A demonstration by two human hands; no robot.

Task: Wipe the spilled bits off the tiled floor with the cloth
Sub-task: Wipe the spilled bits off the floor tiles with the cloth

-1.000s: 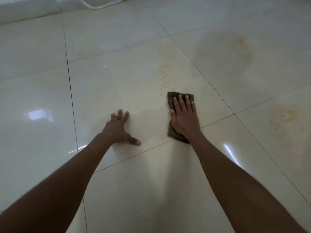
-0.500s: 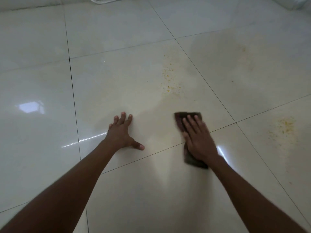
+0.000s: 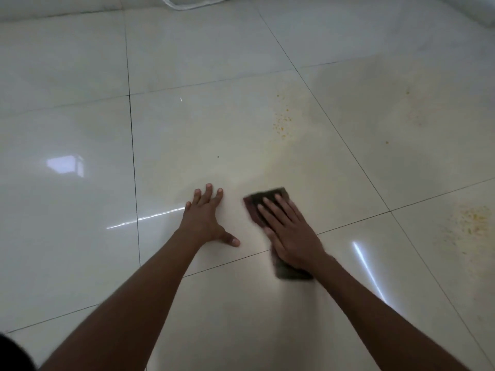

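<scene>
A dark folded cloth (image 3: 263,197) lies flat on the pale glossy tiled floor (image 3: 214,135). My right hand (image 3: 288,231) presses down on it with the fingers spread, covering its middle. My left hand (image 3: 205,218) rests flat on the tile just left of the cloth, fingers apart, holding nothing. Small orange spilled bits (image 3: 282,123) lie scattered on the same tile, well beyond the cloth. A second patch of orange bits (image 3: 472,222) sits on the tile at the far right. A few faint specks (image 3: 407,92) show on the far right tile.
Dark grout lines cross the floor. A wet-looking smear runs from the cloth toward the bits. A white cord or loop (image 3: 187,4) lies at the top edge by a pale wall base. A dark shape (image 3: 10,354) fills the bottom left corner.
My right hand has dragged the cloth back toward me and slightly left, away from the orange bits. My left hand has stayed planted on the tile.
</scene>
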